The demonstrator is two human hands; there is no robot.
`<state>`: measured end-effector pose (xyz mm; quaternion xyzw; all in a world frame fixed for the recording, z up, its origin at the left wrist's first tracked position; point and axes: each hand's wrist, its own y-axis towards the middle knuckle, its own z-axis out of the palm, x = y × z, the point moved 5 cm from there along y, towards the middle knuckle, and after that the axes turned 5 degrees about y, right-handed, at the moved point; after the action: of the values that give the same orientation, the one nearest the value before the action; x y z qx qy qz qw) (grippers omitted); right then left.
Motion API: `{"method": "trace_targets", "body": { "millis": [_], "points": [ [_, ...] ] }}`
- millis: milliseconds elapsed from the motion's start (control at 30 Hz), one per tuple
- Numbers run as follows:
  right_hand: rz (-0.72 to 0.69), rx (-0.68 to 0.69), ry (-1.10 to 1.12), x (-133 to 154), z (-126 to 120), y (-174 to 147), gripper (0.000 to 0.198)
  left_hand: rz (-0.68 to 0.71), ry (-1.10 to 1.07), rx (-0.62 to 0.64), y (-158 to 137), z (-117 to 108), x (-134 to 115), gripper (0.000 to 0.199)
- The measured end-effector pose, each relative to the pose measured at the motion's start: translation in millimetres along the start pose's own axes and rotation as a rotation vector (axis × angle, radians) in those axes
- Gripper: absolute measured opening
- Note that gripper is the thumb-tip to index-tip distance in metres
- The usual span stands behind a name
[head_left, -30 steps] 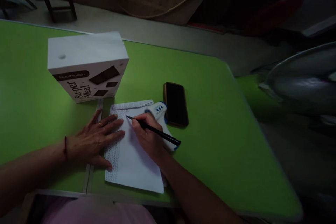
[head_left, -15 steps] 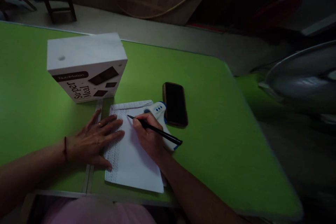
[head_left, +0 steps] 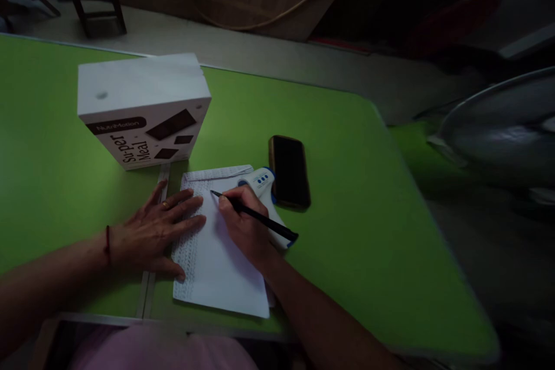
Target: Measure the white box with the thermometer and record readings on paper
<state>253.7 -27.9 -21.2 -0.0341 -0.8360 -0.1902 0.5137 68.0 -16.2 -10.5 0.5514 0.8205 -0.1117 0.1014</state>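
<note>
A black pen (head_left: pixel 269 222) is pinched in my right hand (head_left: pixel 247 225), its tip at the upper part of a white notepad (head_left: pixel 225 277). Rows of dense handwriting run down the pad's left side, and the top sheet edge is folded or curled. My left hand (head_left: pixel 158 231) lies flat with fingers spread over the pad's left edge, partly on the table. Under and beyond my right hand is a white and blue handheld device (head_left: pixel 260 180), looking like an infrared thermometer; its middle is hidden by the hand.
A tall white NutriMotion box (head_left: pixel 145 92) stands behind my left hand on the green table (head_left: pixel 368 231). Right of the pad lies a dark phone (head_left: pixel 289 172). A large round fan-like object (head_left: pixel 503 121) is beyond the table's right edge, and a dark chair (head_left: pixel 99 0) stands at the back left.
The back end of the pen has tilted slightly down and left, while its tip stays at nearly the same spot on the paper. My left hand has not moved.
</note>
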Motion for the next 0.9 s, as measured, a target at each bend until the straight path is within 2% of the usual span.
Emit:
{"method": "trace_targets", "body": {
  "millis": [233, 700, 900],
  "points": [
    [-0.006, -0.033, 0.025, 0.4, -3.0, -0.8, 0.009, 0.001, -0.016, 0.008, -0.1, -0.6, -0.8, 0.094],
    [-0.002, -0.002, -0.006, 1.3, -1.4, -0.1, 0.010, 0.006, -0.013, -0.007, 0.0, 0.0, -0.5, 0.092],
    [-0.001, -0.039, -0.007, -0.3, -1.6, -2.0, 0.010, 0.012, -0.043, -0.005, -0.3, 0.0, 0.4, 0.092]
  ]
}}
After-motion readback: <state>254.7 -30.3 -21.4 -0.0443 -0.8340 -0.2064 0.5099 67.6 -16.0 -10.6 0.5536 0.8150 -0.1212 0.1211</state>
